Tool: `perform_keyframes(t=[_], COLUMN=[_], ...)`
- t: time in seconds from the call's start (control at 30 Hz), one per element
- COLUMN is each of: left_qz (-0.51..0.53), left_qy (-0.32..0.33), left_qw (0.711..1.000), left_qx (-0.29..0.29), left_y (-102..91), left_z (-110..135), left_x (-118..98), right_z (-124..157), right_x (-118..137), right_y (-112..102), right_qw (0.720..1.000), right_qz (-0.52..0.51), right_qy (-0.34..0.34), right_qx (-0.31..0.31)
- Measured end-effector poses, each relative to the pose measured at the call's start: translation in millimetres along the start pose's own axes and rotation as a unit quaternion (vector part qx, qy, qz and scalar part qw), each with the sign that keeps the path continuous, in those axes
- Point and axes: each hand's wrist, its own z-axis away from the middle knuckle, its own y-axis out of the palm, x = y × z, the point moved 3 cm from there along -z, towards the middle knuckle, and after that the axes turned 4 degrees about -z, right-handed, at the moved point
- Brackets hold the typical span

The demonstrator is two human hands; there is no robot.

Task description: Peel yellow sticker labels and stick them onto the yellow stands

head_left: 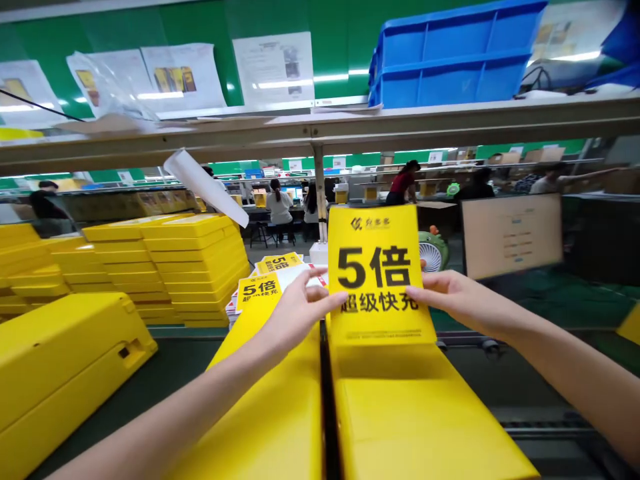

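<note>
Left hand (295,312) is pinching the label's (379,273) left edge; right hand (453,293) is gripping its right edge, holding it upright above the right panel (415,407). It isn't stuck down yet; label stack (273,283) is waiting behind.

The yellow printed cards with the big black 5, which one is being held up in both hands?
The upright yellow card, pinched by the left hand and right hand; the other yellow cards lie stacked behind, untouched.
</note>
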Motion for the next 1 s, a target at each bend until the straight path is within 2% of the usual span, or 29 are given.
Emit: perform_keyframes(t=[0.07,0.23,0.4,0.57,0.7,1.0], left_qz=[0.032,0.012,0.019,0.033,0.030,0.023], left_qy=[-0.073,-0.102,-0.133,-0.151,-0.165,-0.174], left_qw=[0.996,0.992,0.988,0.984,0.982,0.980], left_qx=[0.051,0.079,0.081,0.089,0.089,0.095], left_y=[11.9,32.1,41.6,46.8,48.6,51.4], left_z=[-0.2,3.5,2.1,-1.7,-2.9,-5.7], left_x=[12.4,25.6,41.0,44.3,43.8,47.2], right_z=[8.4,12.5,8.2,3.0,1.3,3.5], right_x=[-9.2,-43.1,-68.6,-72.4,-72.7,-77.2], right_y=[-4.0,-10.6,-17.7,-25.0,-27.9,-30.6], right_qw=[0.999,0.993,0.990,0.993,0.994,0.994], right_qz=[-0.009,-0.040,-0.065,-0.031,0.036,0.054], right_qy=[0.028,0.063,0.083,0.081,0.075,0.069], right_qx=[0.037,0.090,0.089,0.080,0.073,0.066])
